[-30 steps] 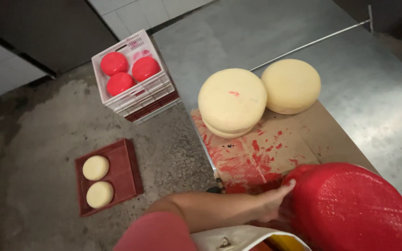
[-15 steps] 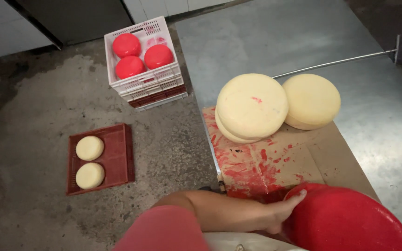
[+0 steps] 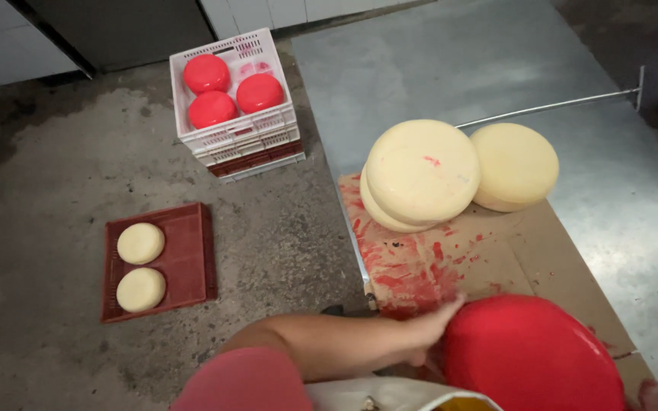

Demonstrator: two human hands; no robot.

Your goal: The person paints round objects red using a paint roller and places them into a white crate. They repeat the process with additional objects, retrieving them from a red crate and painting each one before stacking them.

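The left hand [image 3: 434, 329] lies flat against the left edge of a large round red-coated cheese wheel [image 3: 531, 356], fingers extended and pressed to its rim rather than wrapped around it. The right hand [image 3: 653, 394] shows only as a sliver at the lower right corner, close to the wheel's far side; whether it grips cannot be told. The two hands are well apart, one at each side of the wheel. The wheel rests at the near end of a flattened brown cardboard sheet [image 3: 512, 259] smeared with red, laid on the grey metal desk [image 3: 451, 76]. At the sheet's far end stand three pale yellow uncoated cheese wheels [image 3: 424, 171], two stacked, one beside them. A thin metal rod [image 3: 550, 106] lies behind. On the concrete floor [image 3: 55, 167], a white plastic crate [image 3: 249, 125] holds three red wheels, and a dark red tray [image 3: 188, 259] carries two small pale rounds.
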